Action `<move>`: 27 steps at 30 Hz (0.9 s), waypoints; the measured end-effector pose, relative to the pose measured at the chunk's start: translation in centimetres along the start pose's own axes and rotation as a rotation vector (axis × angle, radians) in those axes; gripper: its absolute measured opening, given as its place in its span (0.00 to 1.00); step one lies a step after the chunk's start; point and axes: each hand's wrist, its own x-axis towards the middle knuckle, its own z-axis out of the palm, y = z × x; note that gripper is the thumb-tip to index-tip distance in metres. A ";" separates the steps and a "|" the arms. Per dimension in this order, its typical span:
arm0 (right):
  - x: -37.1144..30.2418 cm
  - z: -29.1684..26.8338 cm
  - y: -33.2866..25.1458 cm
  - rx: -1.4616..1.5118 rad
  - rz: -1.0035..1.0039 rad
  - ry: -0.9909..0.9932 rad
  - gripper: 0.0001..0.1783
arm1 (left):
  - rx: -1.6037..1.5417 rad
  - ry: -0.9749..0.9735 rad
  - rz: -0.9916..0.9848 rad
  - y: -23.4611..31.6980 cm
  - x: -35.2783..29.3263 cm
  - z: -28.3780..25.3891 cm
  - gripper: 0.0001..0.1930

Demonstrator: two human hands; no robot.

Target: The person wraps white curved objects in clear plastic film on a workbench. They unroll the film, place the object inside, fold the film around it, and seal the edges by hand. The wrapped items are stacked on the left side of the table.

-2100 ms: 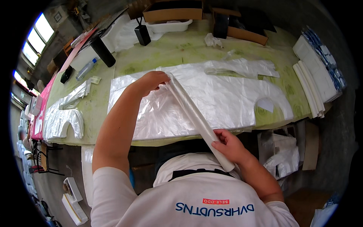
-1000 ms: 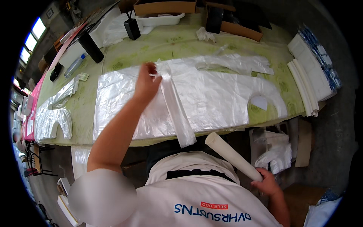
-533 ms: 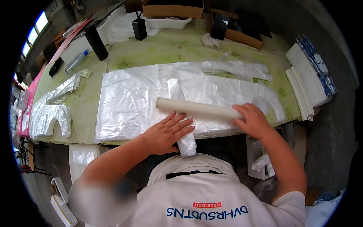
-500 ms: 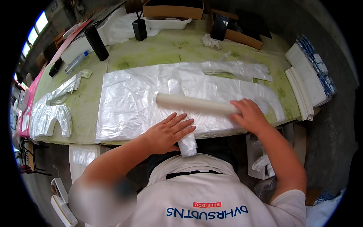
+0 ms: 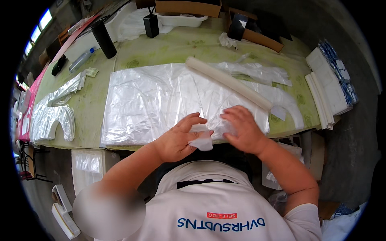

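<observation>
Near the front edge of the table, my left hand (image 5: 179, 138) is closed on a folded piece of clear plastic film (image 5: 203, 141), one end of which hangs below the thumb. Just to the right hovers my right hand (image 5: 245, 130), its bent fingers apart and facing the left one; it is slightly blurred and seems to hold nothing. Beneath both hands spreads a flat stack of clear plastic bags (image 5: 140, 106) with handle-shaped cutouts at the right end. A pale roll (image 5: 229, 83) lies slantwise on the stack, beyond the right hand.
More folded plastic bags (image 5: 58, 114) lie at the left. Farther back are a bottle (image 5: 81, 59), a black cylinder (image 5: 103, 39), a black box with antennas (image 5: 151, 25), a white tray (image 5: 185, 21) and cardboard boxes (image 5: 261, 40). White packs (image 5: 327, 80) stand at the right edge.
My right hand has let go of the roll, which now lies farther back and slanted. My left hand has lifted from flat on a folded plastic strip and closed on film.
</observation>
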 end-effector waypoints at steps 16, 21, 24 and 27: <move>8.0 5.6 0.0 0.460 0.751 -0.228 0.16 | 0.087 0.201 -0.876 0.3 2.6 -0.9 0.48; 9.2 5.1 -0.5 0.323 0.719 -0.368 0.18 | 0.625 0.330 -0.432 0.1 2.1 0.0 0.41; 9.5 5.2 -0.5 0.247 0.700 -0.407 0.19 | 0.606 0.163 -0.418 -0.7 2.5 0.7 0.41; 9.1 5.8 -0.7 0.269 0.723 -0.316 0.23 | 0.594 -0.026 -0.495 -2.5 2.5 0.9 0.48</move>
